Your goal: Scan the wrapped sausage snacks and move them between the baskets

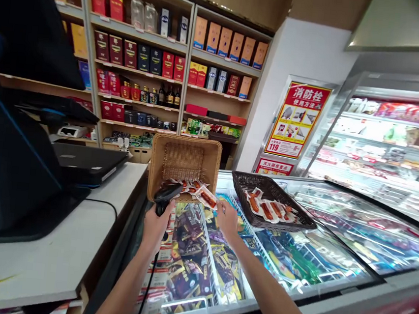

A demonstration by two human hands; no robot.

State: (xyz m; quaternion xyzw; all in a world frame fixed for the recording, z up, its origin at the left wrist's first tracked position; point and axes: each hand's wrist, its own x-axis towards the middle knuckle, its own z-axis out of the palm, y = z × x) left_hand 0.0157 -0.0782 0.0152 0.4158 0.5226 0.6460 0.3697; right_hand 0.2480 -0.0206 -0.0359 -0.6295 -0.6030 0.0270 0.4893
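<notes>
My left hand (157, 225) is wrapped round the handle of a black barcode scanner (168, 192), whose cable hangs down along the forearm. Between the fingers of my right hand (227, 217) is the end of a packaged sausage (206, 196), a reddish-brown stick in a clear and white wrapper. It is held just right of the scanner's head, in front of a tan wicker basket (185, 154). More packaged sausages lie in that basket, partly hidden by the scanner. To the right, a dark brown wicker tray (292, 224) holds several similar packs (266, 209).
Both baskets rest on a glass-topped chest freezer (336, 258) full of packaged goods. A white counter (36, 264) with a black checkout terminal (13, 158) stands at the left. Behind are shelves of boxed bottles (137, 61) and a lit refrigerated display (392, 140).
</notes>
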